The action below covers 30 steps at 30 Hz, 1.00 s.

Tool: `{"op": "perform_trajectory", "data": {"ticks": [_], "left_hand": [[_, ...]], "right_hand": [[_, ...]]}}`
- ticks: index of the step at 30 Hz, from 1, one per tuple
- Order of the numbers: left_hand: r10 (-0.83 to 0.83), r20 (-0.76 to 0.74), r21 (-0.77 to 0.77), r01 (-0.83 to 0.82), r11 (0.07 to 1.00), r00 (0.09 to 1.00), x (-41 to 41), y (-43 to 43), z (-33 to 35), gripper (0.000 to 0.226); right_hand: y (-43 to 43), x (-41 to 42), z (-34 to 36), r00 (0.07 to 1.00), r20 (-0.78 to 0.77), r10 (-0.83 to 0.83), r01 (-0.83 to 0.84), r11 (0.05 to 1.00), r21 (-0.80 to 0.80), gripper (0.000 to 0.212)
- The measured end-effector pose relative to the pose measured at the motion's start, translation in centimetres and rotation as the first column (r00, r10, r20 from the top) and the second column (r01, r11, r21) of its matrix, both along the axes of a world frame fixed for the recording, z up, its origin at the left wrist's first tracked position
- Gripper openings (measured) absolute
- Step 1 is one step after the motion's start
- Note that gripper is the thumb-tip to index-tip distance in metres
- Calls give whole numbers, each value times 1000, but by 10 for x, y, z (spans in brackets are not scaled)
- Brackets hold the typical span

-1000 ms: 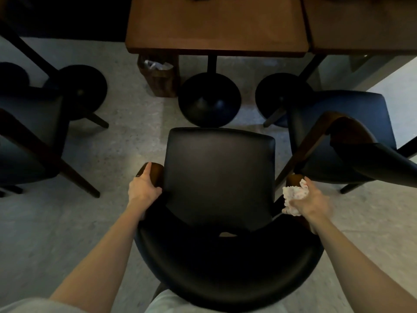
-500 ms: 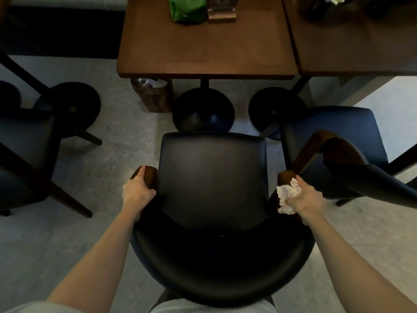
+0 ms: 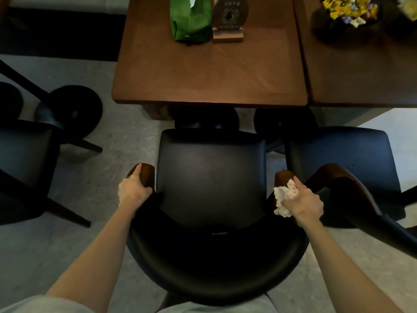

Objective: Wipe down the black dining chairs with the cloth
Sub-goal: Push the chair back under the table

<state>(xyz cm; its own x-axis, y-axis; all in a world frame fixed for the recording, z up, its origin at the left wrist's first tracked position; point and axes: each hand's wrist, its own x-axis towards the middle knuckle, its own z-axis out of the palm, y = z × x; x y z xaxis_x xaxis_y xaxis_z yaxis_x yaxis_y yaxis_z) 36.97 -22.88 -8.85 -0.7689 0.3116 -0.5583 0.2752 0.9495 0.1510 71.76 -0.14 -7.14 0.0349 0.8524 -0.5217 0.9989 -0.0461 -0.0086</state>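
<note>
A black chair (image 3: 209, 177) stands in the middle of the view, seen from behind its curved backrest. Its seat faces a wooden bench (image 3: 209, 71) just beyond it. The left hand (image 3: 133, 190) is curled round the brown wooden end of the chair's left armrest (image 3: 147, 175). The right hand (image 3: 304, 204) lies on the chair's right armrest (image 3: 283, 176). Its fingers are closed on a crumpled white cloth (image 3: 284, 197) held against the wood, and the cloth bulges out on the seat side of the hand.

On the bench beyond the chair stand a green bag (image 3: 190, 21) and, just beside it, a round sign (image 3: 230, 16) in a wooden base. Beyond the chair and to its right is a second bench (image 3: 361, 71) with a dark bowl (image 3: 347, 14) of wrapped pieces, blurred. A second chair (image 3: 343, 159) stands just to the right of the black chair. A third chair (image 3: 24, 154) stands well apart to its left on the grey floor (image 3: 112, 143).
</note>
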Motion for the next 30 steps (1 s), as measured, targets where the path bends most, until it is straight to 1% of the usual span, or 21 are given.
{"op": "perform_trajectory", "data": {"ticks": [6,9,12,15,17,18,20,22,27,30], "left_hand": [[-11,-14,-8,11,1000,1000,0,9,4,86],[-37,-46,-14,37,999,998,7,9,7,81],[-106,-73,-61,102,993,992,12,4,7,77],[-173,-58,-138,163,977,983,19,-1,14,75],[-268,-101,-196,245,949,958,29,-2,24,73],[-319,-134,-202,289,936,938,36,-3,30,71],[-398,-181,-150,375,915,899,51,-2,44,66],[-464,-209,-44,465,884,861,70,3,60,65],[-560,-302,176,622,763,772,138,19,109,59],[-615,-294,340,682,648,732,185,27,139,55]], "right_hand": [[12,-7,2,999,-27,25,-25,1000,-2,75],[8,-6,2,999,-46,24,-23,1000,17,73],[0,-5,1,995,-76,62,-59,997,46,68],[-8,-4,6,989,-110,103,-96,993,66,59],[-16,-2,15,978,-151,143,-125,984,126,56],[-22,0,21,970,-182,160,-130,978,166,55],[-36,5,38,947,-246,207,-141,955,262,53],[-51,9,58,912,-322,255,-141,931,337,51],[-88,22,117,772,-565,291,-90,930,356,52],[-108,39,145,714,-647,266,-66,946,316,60]]}}
